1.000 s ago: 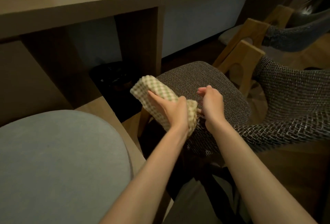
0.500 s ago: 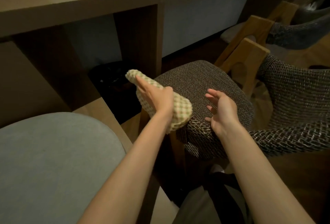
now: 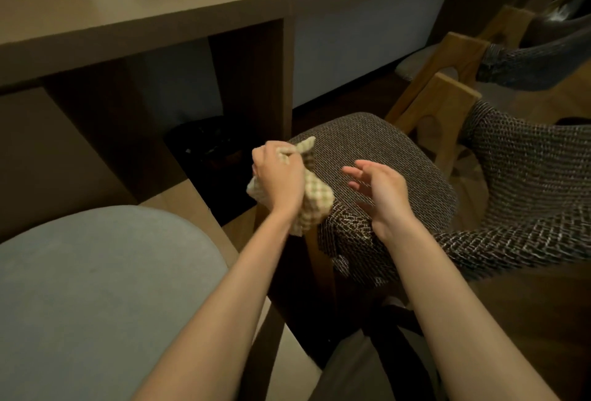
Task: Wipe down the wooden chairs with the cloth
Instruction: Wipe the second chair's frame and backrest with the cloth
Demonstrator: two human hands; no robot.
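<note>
Cream-and-green checked cloth (image 3: 315, 205) sat bunched in the gripping left hand (image 3: 278, 176) at the woven chair seat (image 3: 399, 151) front corner; the right hand (image 3: 383, 192) hovered beside it, fingers spread.

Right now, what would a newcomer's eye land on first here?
The left hand at centre, gripping a bunched checked cloth at the near left edge of the chair's woven brown seat. Beside it, the right hand is open over the seat, holding nothing. A big grey cushion fills the lower left of the view.
</note>
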